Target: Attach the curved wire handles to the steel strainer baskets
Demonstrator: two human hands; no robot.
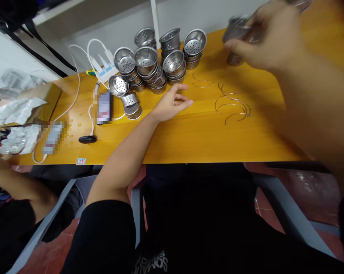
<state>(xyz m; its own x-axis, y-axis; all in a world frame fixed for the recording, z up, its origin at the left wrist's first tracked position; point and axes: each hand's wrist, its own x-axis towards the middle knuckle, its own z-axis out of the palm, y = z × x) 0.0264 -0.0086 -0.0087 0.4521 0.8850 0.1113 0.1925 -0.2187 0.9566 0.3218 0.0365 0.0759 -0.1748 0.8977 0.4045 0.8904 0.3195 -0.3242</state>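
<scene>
Hands: right hand (271, 42), blurred, appears to grasp a silver metal cup (234, 27) between thumb and fingers; left hand (172, 102) is unclenched and holds nothing.
Grasped cup: near one o'clock, reading from the wearer's seat with twelve straight ahead; just above a small silver perforated cup (234, 59). Contact between the two cannot be told.
Good handling: a light hold on the cup's wall, kept level, should suit best; thin, smooth metal probably slips or nests askew if tipped.
Right forearm: comes in from three o'clock, crossing above the table's right side, wrist bent over, palm down.
Left forearm: reaches toward eleven o'clock, elbow near the table edge; thumb and forefinger parted, pointing to one o'clock. That spread seems apt for steadying, though a sleeve or wrist could knock the nearby stacks.
Curved wires: thin, bright metal arcs (228, 104) lie at one o'clock, nearer the wearer than the cup; best kept clear of the forearm.
Cup stacks: silver, round, perforated metal cups (146, 61) at eleven o'clock, just beyond the left hand.
Tabletop: yellow-brown wooden table (189, 140) beneath everything.
</scene>
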